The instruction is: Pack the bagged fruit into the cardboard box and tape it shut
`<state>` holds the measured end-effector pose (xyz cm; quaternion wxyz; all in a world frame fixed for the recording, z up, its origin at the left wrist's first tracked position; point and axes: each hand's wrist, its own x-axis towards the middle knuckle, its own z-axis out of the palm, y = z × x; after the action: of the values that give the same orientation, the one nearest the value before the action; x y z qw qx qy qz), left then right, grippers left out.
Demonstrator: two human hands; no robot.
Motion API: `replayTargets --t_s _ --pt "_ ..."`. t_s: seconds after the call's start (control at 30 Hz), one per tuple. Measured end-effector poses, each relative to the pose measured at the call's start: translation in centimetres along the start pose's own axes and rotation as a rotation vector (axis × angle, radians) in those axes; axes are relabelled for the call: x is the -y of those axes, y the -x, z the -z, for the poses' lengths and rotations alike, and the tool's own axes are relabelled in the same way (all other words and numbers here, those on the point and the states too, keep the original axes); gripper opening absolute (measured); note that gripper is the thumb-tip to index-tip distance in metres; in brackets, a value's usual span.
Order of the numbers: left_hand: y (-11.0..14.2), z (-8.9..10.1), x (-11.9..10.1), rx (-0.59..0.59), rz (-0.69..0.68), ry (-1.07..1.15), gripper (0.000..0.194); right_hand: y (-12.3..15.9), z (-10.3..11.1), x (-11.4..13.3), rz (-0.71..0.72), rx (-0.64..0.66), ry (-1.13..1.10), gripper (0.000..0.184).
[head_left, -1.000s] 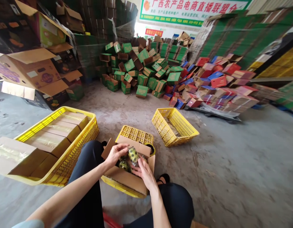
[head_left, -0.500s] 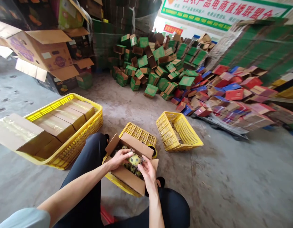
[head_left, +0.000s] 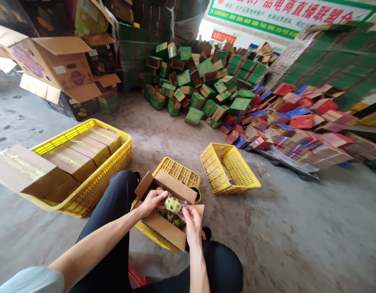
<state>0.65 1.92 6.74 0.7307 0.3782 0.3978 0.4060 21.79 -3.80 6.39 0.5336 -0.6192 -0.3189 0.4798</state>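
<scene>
An open brown cardboard box (head_left: 163,228) rests on a yellow crate (head_left: 178,171) between my knees. Several yellow-green spotted fruits in clear wrap lie inside it. Both hands pinch one wrapped fruit (head_left: 173,204) just above the box: my left hand (head_left: 151,202) grips its left end, my right hand (head_left: 191,215) its right end. The fingers of both are closed on the wrap.
A large yellow crate (head_left: 93,187) at my left holds several taped brown cartons; another carton leans on its near corner. A tilted yellow crate (head_left: 229,169) lies to the right. Heaps of green (head_left: 194,116) and red-blue small boxes (head_left: 298,122) fill the back. The floor is bare concrete.
The view swung a little left a second ago. My hands have shifted from steadying the fruit in the box to pinching its two ends slightly higher.
</scene>
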Motion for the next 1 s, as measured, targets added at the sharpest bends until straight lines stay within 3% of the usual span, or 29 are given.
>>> replayTargets --t_s 0.17,0.23,0.37,0.5,0.8,1.0 --pt "-0.9 0.7 -0.6 -0.201 -0.058 0.01 0.065 0.2 1.3 1.3 0.049 -0.124 -0.155 0.053" --pt "-1.0 1.0 -0.8 -0.225 -0.08 0.005 0.063 0.6 1.6 1.8 0.071 -0.135 -0.152 0.054" --pt "-0.4 1.1 -0.8 -0.138 -0.07 -0.042 0.061 1.3 0.3 1.7 0.061 0.018 0.006 0.061" --pt "0.4 0.6 -0.8 -0.057 -0.094 -0.099 0.061 1.5 -0.8 1.3 0.055 0.146 0.104 0.052" --pt "0.1 -0.2 -1.3 -0.108 -0.124 -0.112 0.062 1.1 -0.9 1.5 0.052 0.034 0.013 0.052" --pt "0.5 0.1 -1.8 0.034 -0.09 -0.112 0.061 1.7 -1.0 1.9 0.018 0.004 -0.023 0.051"
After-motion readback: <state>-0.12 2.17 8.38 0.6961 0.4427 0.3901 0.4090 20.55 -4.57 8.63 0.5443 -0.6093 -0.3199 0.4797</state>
